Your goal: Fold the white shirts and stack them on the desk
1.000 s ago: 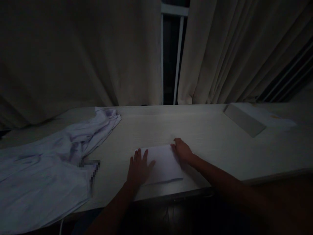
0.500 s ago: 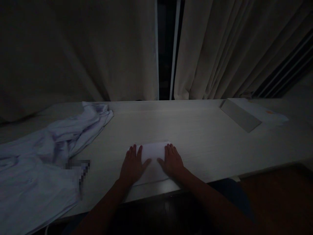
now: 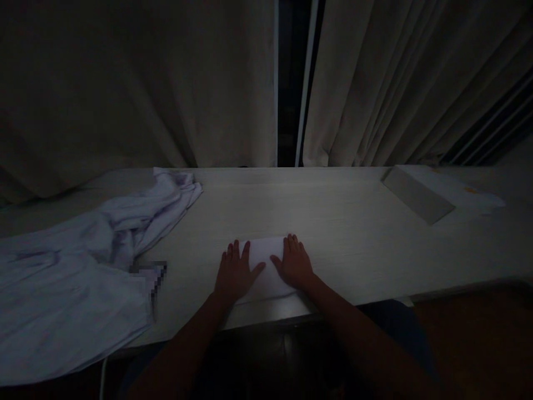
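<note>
The spread left hand [image 3: 236, 276] and spread right hand [image 3: 295, 264] are resting at nine and three o'clock on the white sheet [image 3: 270, 282], presumably holding it flat, as it is lying near the desk's [image 3: 353, 239] six o'clock edge.

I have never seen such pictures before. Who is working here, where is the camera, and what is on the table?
There is no machine: a person works with two bare hands. The camera is worn on the head and looks forward and down. The left hand and right hand rest spread on a white sheet, perhaps paper, without gripping it. On the table, a crumpled pale cloth lies at left and a box-like object at right. Curtains hang behind.
</note>
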### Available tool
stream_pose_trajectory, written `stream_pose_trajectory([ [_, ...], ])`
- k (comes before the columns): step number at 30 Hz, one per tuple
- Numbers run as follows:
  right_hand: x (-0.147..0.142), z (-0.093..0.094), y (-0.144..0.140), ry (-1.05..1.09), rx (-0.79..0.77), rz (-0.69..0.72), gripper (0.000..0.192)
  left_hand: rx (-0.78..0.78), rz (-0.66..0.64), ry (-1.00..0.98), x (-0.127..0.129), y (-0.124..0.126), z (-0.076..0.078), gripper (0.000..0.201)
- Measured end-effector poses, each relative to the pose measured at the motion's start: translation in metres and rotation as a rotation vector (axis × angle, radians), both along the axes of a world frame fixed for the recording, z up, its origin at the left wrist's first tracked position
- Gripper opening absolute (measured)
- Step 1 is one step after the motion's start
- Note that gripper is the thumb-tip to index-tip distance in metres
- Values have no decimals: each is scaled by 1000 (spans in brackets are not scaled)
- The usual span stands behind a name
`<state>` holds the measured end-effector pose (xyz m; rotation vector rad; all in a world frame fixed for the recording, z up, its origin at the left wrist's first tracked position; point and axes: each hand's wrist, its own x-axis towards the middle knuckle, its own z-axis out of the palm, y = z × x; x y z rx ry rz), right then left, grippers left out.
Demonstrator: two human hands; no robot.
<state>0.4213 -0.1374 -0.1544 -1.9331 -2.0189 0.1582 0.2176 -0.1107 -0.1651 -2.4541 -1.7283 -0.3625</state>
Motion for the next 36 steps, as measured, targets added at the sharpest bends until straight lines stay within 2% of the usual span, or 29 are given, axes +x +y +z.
stream_pose_trajectory([
  [5, 2, -6, -2, -9, 10, 0, 85, 15, -19, -43, -4, 0, 1, 86],
  [12, 4, 2, -13, -18, -41, 24, 86, -43, -75, -53, -23, -13, -5, 78],
  [19, 10, 2, -47, -27, -48, 43, 83, -58, -154, -67, -42, -47, -14, 76],
  [23, 25, 15, -68, -38, -60, 104, 82, -24, -280, -26, -63, -74, -3, 69],
  [26, 44, 20, -96, -87, 16, 244, 86, 22, -428, 28, -80, -99, 5, 86],
  [28, 57, 13, -117, -134, 50, 356, 94, 20, -484, 78, -86, -111, 6, 96],
  [30, 67, -1, -134, -179, 76, 429, 97, 48, -502, 125, -89, -116, 0, 88],
  [34, 78, -32, -151, -221, 181, 438, 69, 188, -525, 178, -92, -112, -18, 77],
  [36, 81, -38, -155, -183, 199, 442, 64, 195, -554, 186, -99, -110, -26, 75],
])
